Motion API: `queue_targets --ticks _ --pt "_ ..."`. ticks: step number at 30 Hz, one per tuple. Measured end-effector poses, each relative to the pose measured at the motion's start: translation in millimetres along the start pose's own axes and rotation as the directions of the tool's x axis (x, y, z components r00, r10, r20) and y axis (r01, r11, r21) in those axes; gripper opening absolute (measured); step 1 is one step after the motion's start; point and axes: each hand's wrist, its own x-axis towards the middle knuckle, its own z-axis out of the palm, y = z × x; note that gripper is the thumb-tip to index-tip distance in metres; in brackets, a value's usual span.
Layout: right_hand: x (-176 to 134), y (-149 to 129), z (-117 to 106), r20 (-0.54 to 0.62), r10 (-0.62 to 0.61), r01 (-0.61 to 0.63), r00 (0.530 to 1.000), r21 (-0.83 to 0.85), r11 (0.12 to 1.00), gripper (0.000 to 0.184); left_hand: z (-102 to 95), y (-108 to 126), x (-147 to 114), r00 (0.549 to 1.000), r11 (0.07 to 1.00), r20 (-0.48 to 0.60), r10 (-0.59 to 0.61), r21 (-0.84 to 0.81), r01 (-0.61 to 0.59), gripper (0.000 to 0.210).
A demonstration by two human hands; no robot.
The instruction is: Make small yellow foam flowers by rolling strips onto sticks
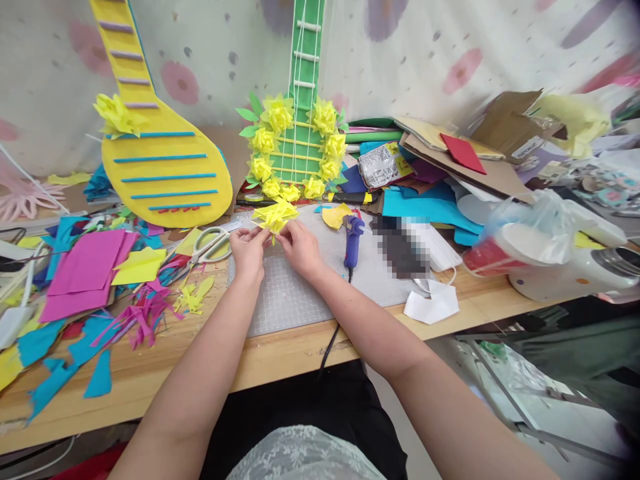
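Between my two hands is a yellow paper flower with pointed petals, raised above the grey cutting mat. My left hand pinches its base from the left, and my right hand grips it from the right. Just behind stands a green paper instrument with white strings, ringed by yellow paper flowers. A purple glue gun lies on the mat to the right of my right hand. Scissors with pale handles rest left of my left hand.
A yellow paper instrument leans at the back left. Magenta paper sheets and coloured scraps cover the left side. On the right are a white mask, a red and white cup, a white bottle and piled cardboard.
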Motion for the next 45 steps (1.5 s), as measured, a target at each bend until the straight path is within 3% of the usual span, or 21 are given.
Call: queue_targets --ticks 16,25,37,45 --pt "-1.9 -1.6 -0.7 0.04 0.003 0.001 0.999 -0.099 0.995 0.013 -2.2 -6.6 3.4 0.995 0.989 -0.019 0.102 0.107 -0.099 0.042" --pt "-0.1 -1.7 0.3 0.08 0.022 -0.015 0.997 -0.089 0.996 0.013 1.6 -2.4 4.5 0.996 0.995 -0.063 -0.069 -0.078 0.064 0.045" --pt "-1.1 1.5 4.4 0.05 0.005 -0.002 0.999 -0.059 0.998 0.015 -0.5 -1.7 6.6 0.993 0.995 -0.07 -0.091 0.024 0.093 0.049" --pt "1.5 0.1 7.0 0.065 0.024 -0.022 0.998 -0.042 0.999 0.014 0.5 -3.1 5.2 0.989 0.992 -0.129 -0.071 0.097 0.084 0.05"
